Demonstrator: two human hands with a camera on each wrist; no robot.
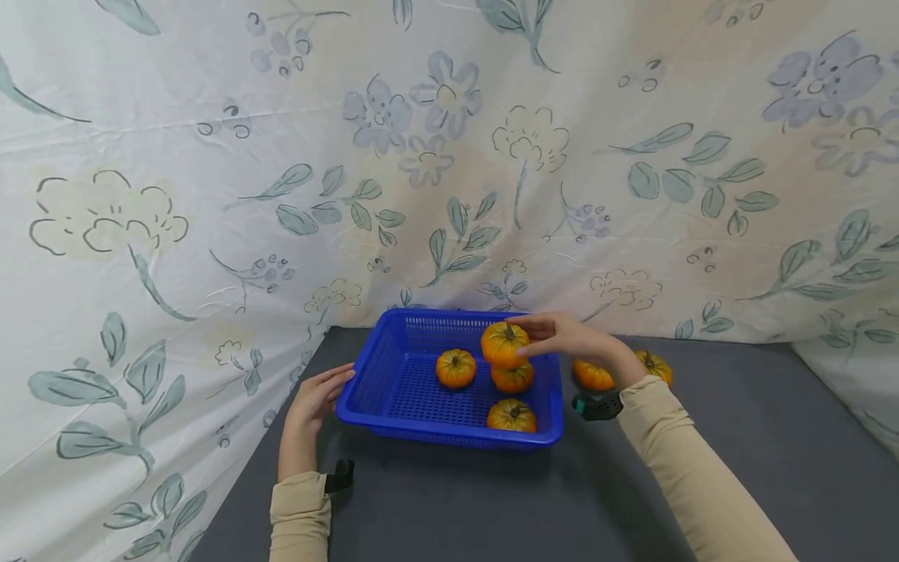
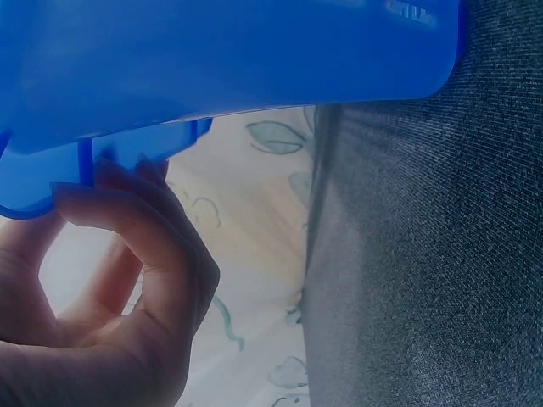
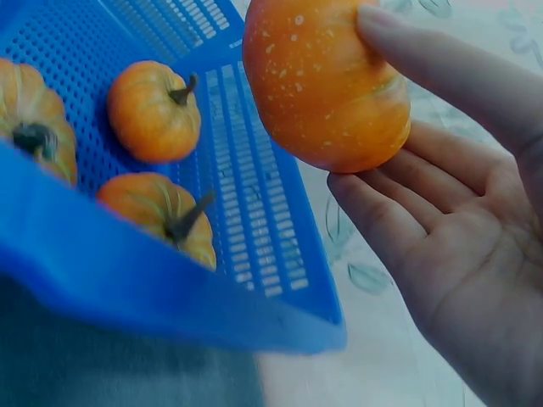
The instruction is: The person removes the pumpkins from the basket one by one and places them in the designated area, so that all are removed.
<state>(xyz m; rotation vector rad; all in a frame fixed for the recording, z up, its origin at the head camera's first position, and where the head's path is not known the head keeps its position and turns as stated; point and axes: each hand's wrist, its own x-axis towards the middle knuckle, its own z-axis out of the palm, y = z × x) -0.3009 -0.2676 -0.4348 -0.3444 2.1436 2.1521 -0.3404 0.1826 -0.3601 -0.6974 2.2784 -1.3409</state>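
My right hand holds a small orange pumpkin above the right side of a blue plastic basket. The thumb and fingers grip the pumpkin from its right side, as the right wrist view also shows. Inside the basket sit three more pumpkins: one near the middle, one partly hidden below the held one, and one by the front right corner. At the basket's left side, my left hand grips the rim with curled fingers.
Two more pumpkins lie on the dark grey table to the right of the basket, one beside the right wrist and another partly behind the sleeve. A floral cloth hangs behind the table and along its left side.
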